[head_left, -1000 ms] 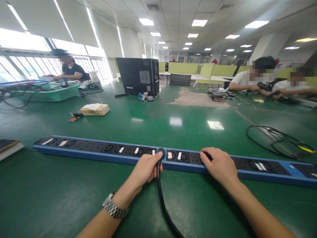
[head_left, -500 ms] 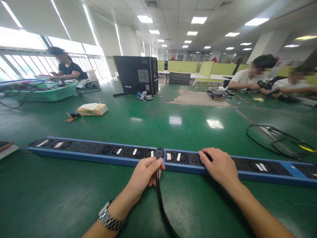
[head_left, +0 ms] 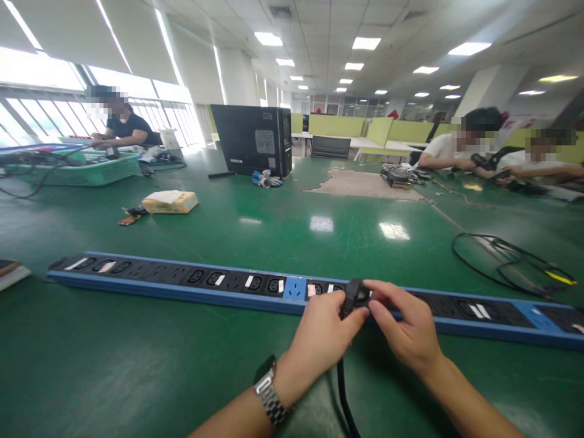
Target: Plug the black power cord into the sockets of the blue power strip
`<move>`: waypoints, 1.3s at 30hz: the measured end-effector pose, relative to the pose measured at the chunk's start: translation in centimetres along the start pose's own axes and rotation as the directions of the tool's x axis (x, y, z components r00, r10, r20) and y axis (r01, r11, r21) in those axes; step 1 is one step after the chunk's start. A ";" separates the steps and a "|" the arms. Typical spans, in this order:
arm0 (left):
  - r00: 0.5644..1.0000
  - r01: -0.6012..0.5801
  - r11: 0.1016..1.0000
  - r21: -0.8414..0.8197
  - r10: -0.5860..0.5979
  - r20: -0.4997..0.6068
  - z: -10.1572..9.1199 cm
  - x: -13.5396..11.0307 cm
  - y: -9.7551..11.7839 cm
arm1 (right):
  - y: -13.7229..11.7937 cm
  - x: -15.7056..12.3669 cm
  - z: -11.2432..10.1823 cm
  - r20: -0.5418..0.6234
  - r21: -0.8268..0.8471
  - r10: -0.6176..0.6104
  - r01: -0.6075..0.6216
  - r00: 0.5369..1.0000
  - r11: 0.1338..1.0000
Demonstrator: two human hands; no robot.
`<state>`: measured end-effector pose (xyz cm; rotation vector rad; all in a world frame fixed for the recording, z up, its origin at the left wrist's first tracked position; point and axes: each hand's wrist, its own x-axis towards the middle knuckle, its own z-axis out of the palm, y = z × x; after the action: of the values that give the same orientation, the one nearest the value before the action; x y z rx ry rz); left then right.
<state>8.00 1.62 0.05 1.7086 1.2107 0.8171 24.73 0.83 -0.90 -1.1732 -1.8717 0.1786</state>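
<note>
A computer [head_left: 249, 137] stands with what look like gloves [head_left: 267, 179] at its foot, a tissue pack [head_left: 171, 202] lies nearer to the left, and beyond it sits a basket [head_left: 109, 171] of cables [head_left: 45, 159].

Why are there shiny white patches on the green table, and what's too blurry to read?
In the head view, the patches on the table look like reflected ceiling lights; also in the head view, the label on the black case is too blurry to read, and the left windows glare white.
</note>
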 end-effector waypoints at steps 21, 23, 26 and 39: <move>0.882 -0.349 0.672 0.653 0.471 -0.014 -3.6 1.2 -2.3 | 1.2 1.7 -0.4 0.182 0.093 0.489 -0.510 0.853 0.855; 0.897 -0.310 0.663 0.681 0.442 -0.022 -3.6 1.3 -3.0 | 0.8 2.0 -0.6 0.187 0.031 0.460 -0.473 0.868 0.880; 0.898 -0.285 0.658 0.697 0.438 -0.045 -3.2 1.3 -3.4 | -0.1 2.5 -0.6 0.246 -0.081 0.397 -0.390 0.884 0.917; 0.886 -0.294 0.662 0.689 0.459 -0.062 -3.0 1.2 -3.5 | 0.1 2.5 0.9 0.232 -0.187 0.409 -0.372 0.883 0.909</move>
<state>4.40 4.13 -1.89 2.5887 1.4329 0.9098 23.71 3.13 0.06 -1.6910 -1.8754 0.4591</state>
